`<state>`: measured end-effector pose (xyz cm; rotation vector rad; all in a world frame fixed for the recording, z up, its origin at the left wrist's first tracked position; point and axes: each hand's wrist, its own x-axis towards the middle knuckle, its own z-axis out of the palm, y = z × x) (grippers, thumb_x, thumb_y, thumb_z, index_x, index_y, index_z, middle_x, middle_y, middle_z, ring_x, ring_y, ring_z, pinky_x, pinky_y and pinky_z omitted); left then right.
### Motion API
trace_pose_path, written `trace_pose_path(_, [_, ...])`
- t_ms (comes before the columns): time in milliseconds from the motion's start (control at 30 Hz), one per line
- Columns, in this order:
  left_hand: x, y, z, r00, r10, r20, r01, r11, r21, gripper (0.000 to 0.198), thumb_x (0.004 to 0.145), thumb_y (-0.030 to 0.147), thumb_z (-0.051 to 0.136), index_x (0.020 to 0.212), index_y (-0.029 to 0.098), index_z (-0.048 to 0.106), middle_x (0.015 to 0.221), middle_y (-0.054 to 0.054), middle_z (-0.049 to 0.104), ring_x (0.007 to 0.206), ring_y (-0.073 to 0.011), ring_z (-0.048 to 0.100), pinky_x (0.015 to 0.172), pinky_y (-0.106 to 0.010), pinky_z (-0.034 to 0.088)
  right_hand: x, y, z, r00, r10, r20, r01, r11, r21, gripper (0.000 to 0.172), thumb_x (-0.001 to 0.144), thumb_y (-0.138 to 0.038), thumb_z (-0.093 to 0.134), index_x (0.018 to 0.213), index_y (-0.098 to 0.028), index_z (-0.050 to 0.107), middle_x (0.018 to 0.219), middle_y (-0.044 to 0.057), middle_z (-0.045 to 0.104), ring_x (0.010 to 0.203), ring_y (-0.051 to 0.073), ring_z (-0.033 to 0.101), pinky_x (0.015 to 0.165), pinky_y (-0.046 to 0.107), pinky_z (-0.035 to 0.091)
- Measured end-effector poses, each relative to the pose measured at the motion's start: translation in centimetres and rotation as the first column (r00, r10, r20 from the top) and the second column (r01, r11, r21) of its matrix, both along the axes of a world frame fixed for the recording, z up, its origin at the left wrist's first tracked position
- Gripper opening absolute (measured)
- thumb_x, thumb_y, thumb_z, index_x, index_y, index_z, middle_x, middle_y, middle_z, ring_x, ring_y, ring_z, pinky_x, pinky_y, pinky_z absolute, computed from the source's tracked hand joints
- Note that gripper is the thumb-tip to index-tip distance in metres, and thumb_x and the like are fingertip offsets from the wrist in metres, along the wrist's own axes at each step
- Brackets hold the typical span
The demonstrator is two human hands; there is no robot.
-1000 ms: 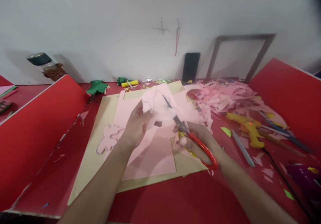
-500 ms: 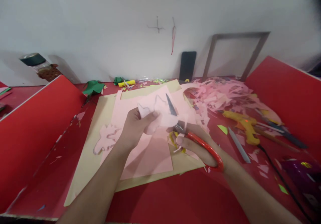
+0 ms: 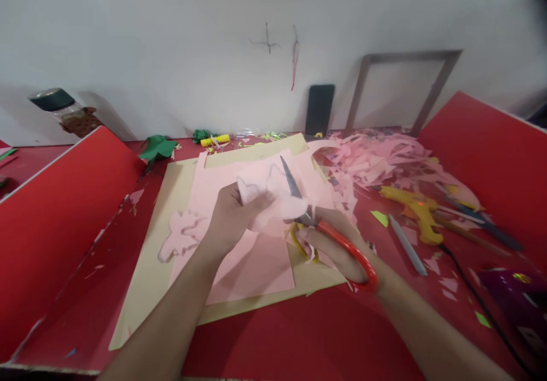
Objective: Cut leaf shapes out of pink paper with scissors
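A pale pink paper piece (image 3: 277,201) with a drawn outline is pinched in my left hand (image 3: 233,216), which is closed on its left side. My right hand (image 3: 335,238) is closed round the red and yellow handles of the scissors (image 3: 348,250). Their dark blades reach up past the right side of the paper piece, one blade tip standing above it. Underneath lie larger pink sheets (image 3: 256,270) on a cream sheet (image 3: 149,278). A pink cut-out with wavy edges (image 3: 177,236) rests to the left of my left hand.
Pink paper scraps (image 3: 384,159) heap at the back right. A yellow glue gun (image 3: 414,207) and a grey pen-like tool (image 3: 408,244) lie on the right. Red panels (image 3: 72,221) flank the work area. A phone (image 3: 319,110) and a frame (image 3: 363,85) lean at the wall.
The paper piece has shifted slightly right and turned a little in my left hand. My right hand and the scissors have moved only slightly.
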<state>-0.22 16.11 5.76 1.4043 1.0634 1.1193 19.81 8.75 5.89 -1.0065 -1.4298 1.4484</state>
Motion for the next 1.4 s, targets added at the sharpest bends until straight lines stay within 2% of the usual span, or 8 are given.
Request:
trace_pose_path(100, [0.3, -0.2, 0.0, 1.000, -0.016, 0.015, 0.017, 1.000, -0.012, 0.027, 0.073, 0.034, 0.084, 0.065, 0.018, 0.064, 0.059, 0.001, 0.057, 0.053, -0.0102, 0.049, 0.048, -0.022, 0.040, -0.5, -0.2, -0.1, 0.998, -0.042, -0.038, 0.041, 0.999, -0.028, 0.018, 0.092, -0.037, 0.058, 0.090, -0.019, 0.055, 0.068, -0.002, 0.049, 0.060, 0.012, 0.047, 0.055, 0.026, 0.039])
trace_pose_path(267, [0.9, -0.7, -0.1, 0.996, -0.062, 0.062, 0.064, 0.997, -0.031, 0.020, 0.073, 0.029, 0.084, 0.070, 0.018, 0.068, 0.066, 0.001, 0.062, 0.062, -0.0114, 0.054, 0.056, -0.023, 0.046, -1.0, -0.5, 0.3, 0.994, -0.102, 0.029, 0.103, 0.995, -0.021, 0.011, 0.085, -0.025, 0.058, 0.082, -0.022, 0.048, 0.066, -0.004, 0.045, 0.060, 0.012, 0.047, 0.055, 0.026, 0.038])
trace_pose_path(500, [1.7, -1.5, 0.3, 0.987, -0.085, 0.133, 0.103, 0.986, -0.133, 0.028, 0.065, 0.025, 0.089, 0.060, 0.015, 0.063, 0.051, 0.004, 0.053, 0.047, -0.0071, 0.044, 0.045, -0.019, 0.037, -1.2, -0.4, 0.8, 0.970, -0.206, 0.125, 0.203, 0.978, 0.039, 0.013, 0.082, -0.031, 0.054, 0.075, -0.022, 0.047, 0.061, -0.003, 0.047, 0.056, 0.013, 0.051, 0.053, 0.025, 0.042])
trace_pose_path(667, [2.1, -1.7, 0.4, 0.981, -0.053, 0.187, 0.089, 0.979, -0.186, 0.024, 0.060, 0.023, 0.091, 0.070, 0.014, 0.071, 0.064, 0.001, 0.065, 0.057, -0.0096, 0.053, 0.052, -0.020, 0.045, -1.5, -0.4, 1.3, 0.948, -0.257, 0.187, 0.245, 0.966, 0.081, 0.016, 0.082, -0.031, 0.051, 0.070, -0.022, 0.048, 0.062, 0.002, 0.058, 0.059, 0.015, 0.057, 0.054, 0.024, 0.046])
trace_pose_path(900, [2.4, -2.1, 0.6, 0.976, -0.057, 0.212, 0.099, 0.976, -0.195, 0.025, 0.060, 0.024, 0.092, 0.067, 0.013, 0.070, 0.061, 0.001, 0.063, 0.053, -0.0090, 0.050, 0.051, -0.021, 0.045, -1.7, -0.6, 0.0, 0.955, -0.274, 0.112, 0.267, 0.961, 0.074, 0.024, 0.089, -0.039, 0.055, 0.075, -0.020, 0.054, 0.062, 0.001, 0.059, 0.057, 0.015, 0.059, 0.055, 0.024, 0.048])
trace_pose_path(1033, [2.4, -2.2, 0.6, 0.973, -0.072, 0.217, 0.113, 0.977, -0.181, 0.024, 0.063, 0.024, 0.091, 0.069, 0.013, 0.071, 0.061, 0.001, 0.062, 0.054, -0.0087, 0.051, 0.051, -0.020, 0.044, -1.6, -0.6, -0.4, 0.956, -0.275, 0.105, 0.273, 0.961, 0.034, 0.027, 0.090, -0.043, 0.058, 0.077, -0.020, 0.052, 0.058, -0.001, 0.057, 0.049, 0.013, 0.054, 0.047, 0.023, 0.042])
trace_pose_path(1167, [2.4, -2.0, 0.3, 0.973, -0.057, 0.223, 0.100, 0.978, -0.185, 0.024, 0.062, 0.023, 0.091, 0.071, 0.014, 0.072, 0.063, 0.001, 0.064, 0.055, -0.0089, 0.052, 0.053, -0.020, 0.046, -1.4, -0.5, -0.1, 0.944, -0.299, 0.137, 0.283, 0.951, 0.123, 0.029, 0.091, -0.037, 0.061, 0.071, -0.021, 0.048, 0.054, -0.004, 0.052, 0.047, 0.010, 0.048, 0.046, 0.023, 0.035])
trace_pose_path(1400, [2.2, -1.7, 0.1, 0.986, -0.029, 0.166, 0.058, 0.983, -0.177, 0.024, 0.063, 0.027, 0.090, 0.073, 0.014, 0.072, 0.070, -0.002, 0.068, 0.063, -0.0123, 0.059, 0.057, -0.023, 0.048, -1.1, -0.3, -0.1, 0.936, -0.319, 0.149, 0.279, 0.929, 0.243, 0.031, 0.093, -0.030, 0.062, 0.067, -0.021, 0.047, 0.055, -0.005, 0.048, 0.049, 0.010, 0.048, 0.048, 0.023, 0.036])
